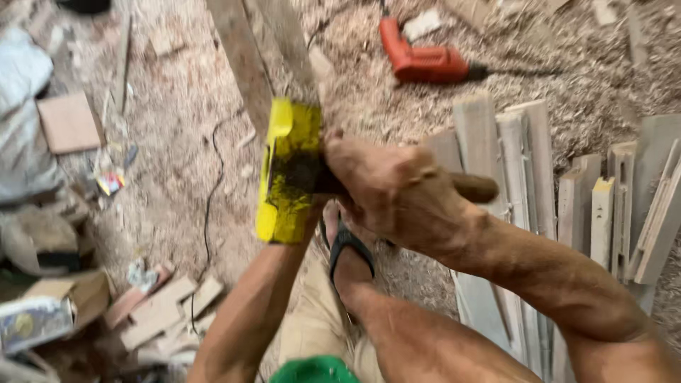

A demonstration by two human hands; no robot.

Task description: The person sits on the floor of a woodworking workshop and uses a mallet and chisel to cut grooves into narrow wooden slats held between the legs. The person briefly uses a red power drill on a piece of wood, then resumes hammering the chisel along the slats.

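Right hand [401, 188] at frame centre clenched around the dark grip of a yellow power tool [287, 170] pressed against a slanting wooden plank [245, 57], left hand hidden behind the tool, grip unreadable, red drill [422, 60] lying upper right.

Gripping a yellow power tool [287, 170] against a wooden plank [248, 57] with the right hand [397, 191], left hand hidden behind it. Lying nearby on sawdust: red drill [422, 60], stacked slats [539, 163].
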